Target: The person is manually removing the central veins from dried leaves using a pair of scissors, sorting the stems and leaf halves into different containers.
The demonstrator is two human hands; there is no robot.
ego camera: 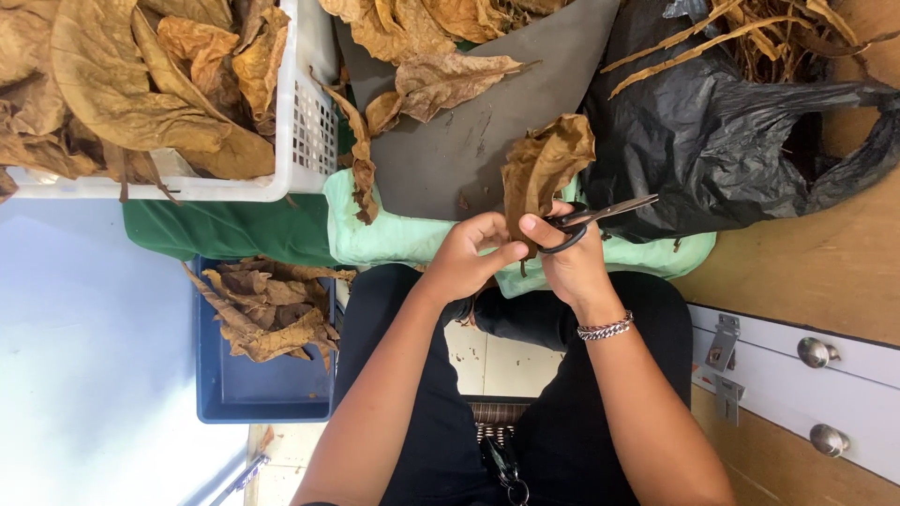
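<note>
Left hand (466, 255) pinches dry leaf (544, 169); right hand (572, 258) grips scissors (600, 215), blades open. White basket (314, 141), far left, heaped with leaves; blue tray (220, 394), near left, holds few.

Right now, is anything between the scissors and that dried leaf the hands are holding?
Nothing visible. The left hand pinches the dried leaf at its base, and the right hand holds the scissors right beside it, blades pointing away to the right.

No labels, signs or screens in view; a crumpled black plastic bag (712, 141) lies upper right.
</note>
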